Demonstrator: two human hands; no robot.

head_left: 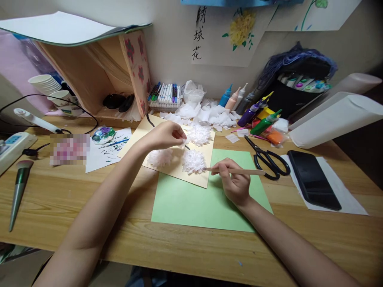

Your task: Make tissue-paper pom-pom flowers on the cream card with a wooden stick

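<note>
My left hand (167,135) hovers over a cream paper sheet (170,171), its fingertips pinched on what looks like a small piece of white tissue paper (182,141). In my right hand (235,181) is a slim wooden stick (249,172), held like a pen. The stick's thin tip is at the right edge of a fluffy white paper flower (194,160). Another white paper flower (199,134) is farther back on the sheet, and a third, pinkish-white flower (160,158) lies to the left. Under the cream sheet's front edge lies a green paper sheet (206,207).
Tissue paper scraps (206,113) are heaped behind the sheet. Black scissors (266,159) and a phone (312,179) lie at right. Paint bottles (265,123) and a paper roll (335,119) are behind them. A makeup brush (20,191) lies at far left.
</note>
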